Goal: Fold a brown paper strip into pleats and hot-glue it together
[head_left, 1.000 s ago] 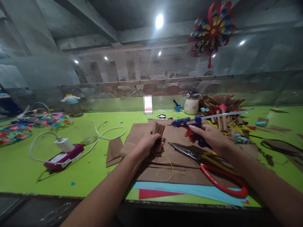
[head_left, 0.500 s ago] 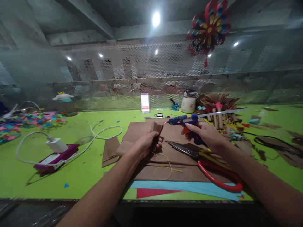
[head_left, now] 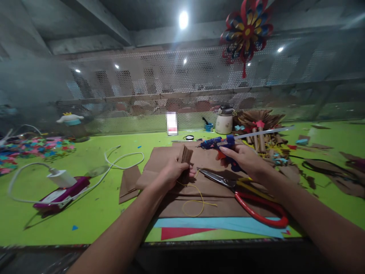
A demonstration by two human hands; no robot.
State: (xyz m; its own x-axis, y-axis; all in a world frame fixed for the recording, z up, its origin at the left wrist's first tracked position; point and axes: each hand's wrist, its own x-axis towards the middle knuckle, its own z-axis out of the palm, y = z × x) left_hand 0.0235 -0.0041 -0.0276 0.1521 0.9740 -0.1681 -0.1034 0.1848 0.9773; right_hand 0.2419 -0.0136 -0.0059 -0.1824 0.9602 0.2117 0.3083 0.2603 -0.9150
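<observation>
My left hand (head_left: 177, 170) is closed around a folded stack of brown paper (head_left: 186, 155), whose edges stand up above the thumb. My right hand (head_left: 239, 158) grips a blue glue gun (head_left: 218, 143) with an orange trigger; its nozzle points left, a short gap from the stack. A long clear glue stick (head_left: 265, 131) juts from the gun's back. Below the hands lie large brown paper sheets (head_left: 182, 207), a yellow string (head_left: 203, 201) and scissors (head_left: 256, 213) with red and yellow handles.
At the left are a purple power strip (head_left: 64, 196) with a white cable (head_left: 125, 167) and colourful paper stars (head_left: 42, 146). Behind stand a phone (head_left: 172, 123) and a white jar (head_left: 224, 122). Paper scraps (head_left: 291, 173) and a black cord (head_left: 322, 167) lie right.
The whole view has shifted slightly, so things appear a little further left. Both hands keep their holds, and the stack's edges look more upright beside the nozzle.
</observation>
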